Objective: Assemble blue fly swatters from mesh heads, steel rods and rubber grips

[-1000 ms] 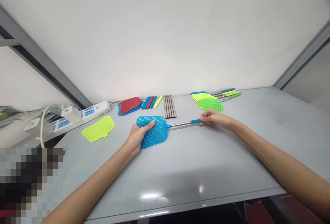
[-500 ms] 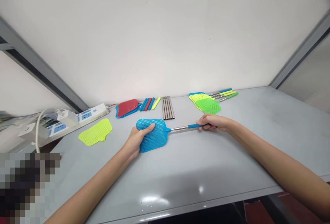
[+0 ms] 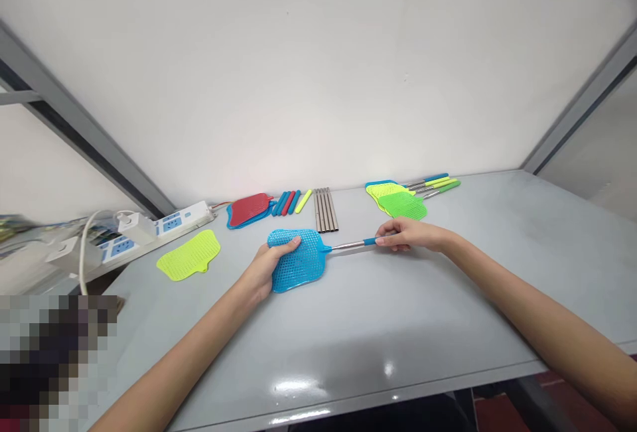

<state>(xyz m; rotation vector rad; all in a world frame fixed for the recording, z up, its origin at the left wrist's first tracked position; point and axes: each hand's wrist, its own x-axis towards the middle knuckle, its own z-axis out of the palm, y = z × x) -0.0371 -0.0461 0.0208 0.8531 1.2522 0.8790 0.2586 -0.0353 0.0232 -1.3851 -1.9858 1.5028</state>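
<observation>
A blue fly swatter lies across the space between my hands, its perforated head to the left and its metal rod pointing right. My left hand grips the outer edge of the head, thumb on top. My right hand is closed around the blue handle sleeve, fingers near the sleeve's front end; the rest of the sleeve is hidden in the hand. Left of my left hand, a loose yellow-green swatter head rests flat on the table.
Along the wall lie red and blue swatter heads, several coloured handle sleeves, metal rods and a pile of swatters with handles. A power strip with plugged-in adapters and cables runs along the grey table's left side.
My right hand has shifted slightly left along the handle, so less of the blue sleeve shows before the fingers. The left hand keeps its grip; the view has moved slightly.
</observation>
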